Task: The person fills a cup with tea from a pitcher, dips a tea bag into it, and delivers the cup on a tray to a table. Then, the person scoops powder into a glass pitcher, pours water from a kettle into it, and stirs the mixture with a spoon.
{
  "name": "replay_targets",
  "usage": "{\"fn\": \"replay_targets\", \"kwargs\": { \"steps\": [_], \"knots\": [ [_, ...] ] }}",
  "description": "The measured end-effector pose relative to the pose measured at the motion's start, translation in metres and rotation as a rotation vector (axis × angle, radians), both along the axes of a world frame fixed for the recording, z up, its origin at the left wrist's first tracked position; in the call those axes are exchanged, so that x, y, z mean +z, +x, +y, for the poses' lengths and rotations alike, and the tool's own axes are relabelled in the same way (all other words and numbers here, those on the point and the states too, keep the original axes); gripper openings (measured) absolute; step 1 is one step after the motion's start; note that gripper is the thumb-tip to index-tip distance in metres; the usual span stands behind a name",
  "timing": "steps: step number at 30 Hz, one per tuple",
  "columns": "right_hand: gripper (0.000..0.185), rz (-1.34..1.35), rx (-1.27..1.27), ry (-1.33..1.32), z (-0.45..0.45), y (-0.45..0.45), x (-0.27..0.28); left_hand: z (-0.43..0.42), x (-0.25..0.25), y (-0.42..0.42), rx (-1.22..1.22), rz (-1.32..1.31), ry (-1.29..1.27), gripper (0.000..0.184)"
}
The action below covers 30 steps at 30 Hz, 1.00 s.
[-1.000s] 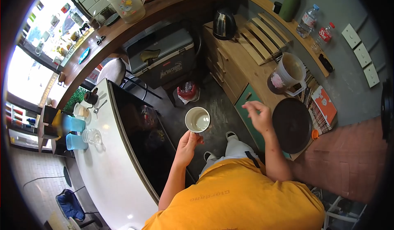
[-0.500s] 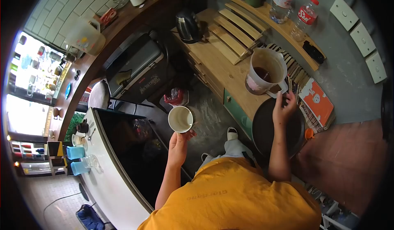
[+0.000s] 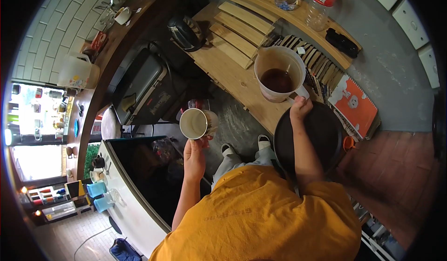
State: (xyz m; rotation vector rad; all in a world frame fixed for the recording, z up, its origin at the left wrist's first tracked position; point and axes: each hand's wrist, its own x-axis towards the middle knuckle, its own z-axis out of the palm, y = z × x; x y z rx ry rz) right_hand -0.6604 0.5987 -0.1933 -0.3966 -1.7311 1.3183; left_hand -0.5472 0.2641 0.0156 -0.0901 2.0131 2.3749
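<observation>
My left hand [image 3: 194, 161] is closed around a pale cup [image 3: 193, 123] with a patterned outside, held above the floor. Its open mouth faces me, and I see no drink inside. My right hand [image 3: 300, 109] grips the handle of a translucent plastic pitcher [image 3: 279, 77]. Dark brown liquid fills its lower part, and something slim stands in it. The pitcher is over the wooden desk [image 3: 233, 79]; whether its base touches the wood I cannot tell. Below my right hand and forearm lies a round black tray [image 3: 321, 140].
Books [image 3: 307, 60] and an orange notebook [image 3: 354, 103] line the wall side. A wooden slatted rack [image 3: 244, 30] and a black kettle [image 3: 185, 33] stand farther back. Plastic bottles [image 3: 321, 2] are on the shelf. At left are a dark cooler box [image 3: 149, 84] and an open chest freezer [image 3: 135, 205].
My right hand has closed on the pitcher's handle; before, it hovered beside it with fingers apart. The cup stays in my left hand. The camera view has shifted.
</observation>
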Motion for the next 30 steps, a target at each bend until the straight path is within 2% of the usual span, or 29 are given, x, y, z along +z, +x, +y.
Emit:
{"fn": "replay_targets", "kwargs": {
  "steps": [3,5,6,8,11,18,21,24,30],
  "knots": [
    [0.055,0.024,-0.078,0.066,0.003,-0.015,0.015,-0.008,0.001,-0.015,-0.033,0.029,-0.008,0.034],
    [0.054,0.021,-0.03,0.01,-0.001,-0.01,0.047,-0.018,0.003,-0.022,-0.047,0.044,-0.02,0.033],
    [0.054,0.01,0.025,-0.048,-0.002,-0.008,0.067,-0.023,0.006,-0.026,-0.063,0.05,-0.01,0.033],
    [0.054,0.05,0.042,0.038,0.002,-0.003,0.106,-0.035,0.01,-0.032,-0.087,0.059,0.02,0.033],
    [0.051,0.019,0.215,-0.008,0.0,0.006,0.183,-0.056,0.014,-0.043,-0.119,0.02,-0.008,0.033],
    [0.053,-0.135,0.343,0.209,-0.016,0.02,0.323,-0.09,0.021,-0.063,-0.218,0.048,-0.114,0.03],
    [0.062,-0.202,0.414,0.345,-0.038,0.027,0.369,-0.091,0.026,-0.065,-0.221,0.026,-0.049,0.031],
    [0.065,-0.317,0.515,0.293,-0.044,0.034,0.397,-0.093,0.036,-0.067,-0.25,0.018,-0.039,0.032],
    [0.068,-0.332,0.535,0.445,-0.074,0.032,0.435,-0.094,0.044,-0.068,-0.306,-0.026,-0.059,0.03]
  ]
}}
